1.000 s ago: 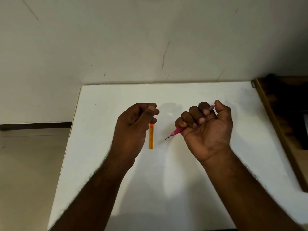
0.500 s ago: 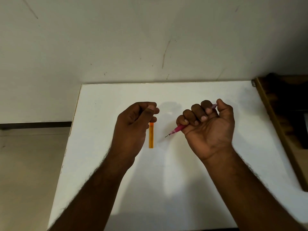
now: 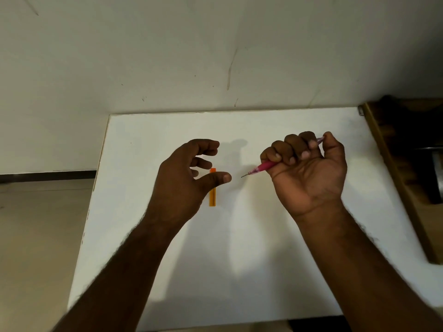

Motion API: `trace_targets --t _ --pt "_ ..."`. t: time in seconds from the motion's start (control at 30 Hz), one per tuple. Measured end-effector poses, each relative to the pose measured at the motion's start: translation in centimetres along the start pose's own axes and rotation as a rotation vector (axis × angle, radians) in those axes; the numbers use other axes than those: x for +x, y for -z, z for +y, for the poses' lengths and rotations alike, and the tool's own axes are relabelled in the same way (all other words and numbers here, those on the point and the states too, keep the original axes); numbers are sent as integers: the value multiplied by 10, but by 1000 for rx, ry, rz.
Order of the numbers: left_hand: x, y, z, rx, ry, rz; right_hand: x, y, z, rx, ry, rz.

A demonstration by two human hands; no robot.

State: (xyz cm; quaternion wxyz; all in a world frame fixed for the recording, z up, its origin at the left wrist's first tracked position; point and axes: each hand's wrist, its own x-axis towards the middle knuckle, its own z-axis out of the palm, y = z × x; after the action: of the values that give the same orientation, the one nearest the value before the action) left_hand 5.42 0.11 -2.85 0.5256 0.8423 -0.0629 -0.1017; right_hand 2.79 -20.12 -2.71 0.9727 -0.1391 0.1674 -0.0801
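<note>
One fist, the right hand [image 3: 309,173], is gripping the pencil [image 3: 263,167] just right of the case [image 3: 212,197], thumb pressing its top, probably to feed lead. Left hand [image 3: 182,178] is hanging over the case on the table [image 3: 239,271], fingers loosely parted, holding nothing, likely readying to take it.

Your right hand [image 3: 309,178] grips a pink mechanical pencil [image 3: 265,167] in a fist, its thin tip pointing left toward your left hand [image 3: 189,178], whose fingers curl loosely with the thumb held out and nothing between them. A small orange case [image 3: 212,198] lies flat on the white table [image 3: 239,271], partly hidden behind that thumb. A dark wooden unit [image 3: 398,152] stands along the table's right edge.
</note>
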Motion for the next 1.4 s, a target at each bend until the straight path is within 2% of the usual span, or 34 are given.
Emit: trace_targets --t 0.53,1.4 --pt "0 -3 1 17 -73 24 -1 -3 -2 74 -3 -12" --pt "0 -7 1 0 -42 18 -2 -4 0 49 19 20"
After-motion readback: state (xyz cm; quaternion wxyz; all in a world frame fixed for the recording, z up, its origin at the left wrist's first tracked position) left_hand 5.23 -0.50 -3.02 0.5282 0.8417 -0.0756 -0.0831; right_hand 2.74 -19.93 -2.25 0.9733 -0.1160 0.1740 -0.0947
